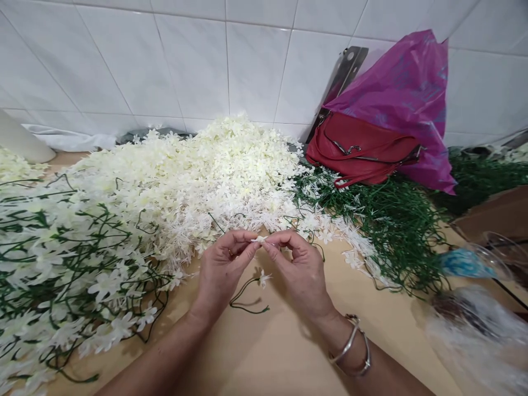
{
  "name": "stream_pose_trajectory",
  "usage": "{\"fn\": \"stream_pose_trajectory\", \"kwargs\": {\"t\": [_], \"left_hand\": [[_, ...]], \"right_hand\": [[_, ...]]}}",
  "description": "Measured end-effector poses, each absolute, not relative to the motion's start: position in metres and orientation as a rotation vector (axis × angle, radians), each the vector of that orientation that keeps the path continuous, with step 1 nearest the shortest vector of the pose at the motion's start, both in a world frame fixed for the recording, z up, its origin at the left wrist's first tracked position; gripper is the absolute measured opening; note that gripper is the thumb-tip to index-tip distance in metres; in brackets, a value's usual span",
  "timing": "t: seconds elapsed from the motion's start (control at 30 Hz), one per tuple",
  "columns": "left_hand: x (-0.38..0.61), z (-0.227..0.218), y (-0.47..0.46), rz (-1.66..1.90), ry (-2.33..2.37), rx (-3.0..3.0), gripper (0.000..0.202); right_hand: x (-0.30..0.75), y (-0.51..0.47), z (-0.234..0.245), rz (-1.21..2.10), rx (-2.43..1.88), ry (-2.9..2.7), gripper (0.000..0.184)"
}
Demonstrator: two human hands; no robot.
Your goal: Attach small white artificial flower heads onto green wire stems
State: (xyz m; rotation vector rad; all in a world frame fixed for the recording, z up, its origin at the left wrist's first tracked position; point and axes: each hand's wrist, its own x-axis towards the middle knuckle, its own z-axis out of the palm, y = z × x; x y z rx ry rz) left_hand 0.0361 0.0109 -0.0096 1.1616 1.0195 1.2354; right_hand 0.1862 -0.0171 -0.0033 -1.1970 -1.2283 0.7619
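Between the fingertips of both hands is a small white artificial flower (259, 239), mostly covered by the fingers. My left hand (229, 261) pinches it from the left, and my right hand (295, 264) pinches it from the right. Below them on the table lies a green stem (243, 300) with a white flower piece (264, 279) at its upper end. Just beyond my hands rises a big heap of loose white artificial flowers (231, 165). To the left, white flowers on green stems (99, 275) are piled up.
A tan table (264, 352) lies under everything. Green plastic stems (396, 231) are heaped at the right, with a red handbag (367, 146) and a purple plastic bag (412, 88) behind. Clear plastic (478, 330) sits at the right edge. White tiles (256, 66) form the back wall.
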Motion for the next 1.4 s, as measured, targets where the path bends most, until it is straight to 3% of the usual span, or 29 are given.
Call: {"fn": "stream_pose_trajectory", "kwargs": {"t": [0.6,0.8,1.03,1.17,1.4], "left_hand": [[0.038,-0.019,0.005,1.331,1.082,1.504,0.008],[0.037,-0.015,0.006,1.404,1.113,1.773,0.009],[0.035,-0.018,0.007,1.352,1.055,1.686,0.006],[0.035,-0.021,0.006,1.310,0.987,1.568,0.004],[0.040,-0.014,0.000,1.210,0.901,1.542,0.018]], "right_hand": [[0.179,-0.015,-0.005,0.888,-1.231,-1.025,0.008],[0.176,-0.016,-0.007,1.003,-1.185,-0.944,0.017],[0.183,-0.012,-0.006,1.056,-1.117,-0.958,0.023],[0.188,-0.008,-0.007,1.054,-1.057,-1.055,0.008],[0.198,-0.002,-0.010,1.009,-1.051,-1.048,0.012]]}}
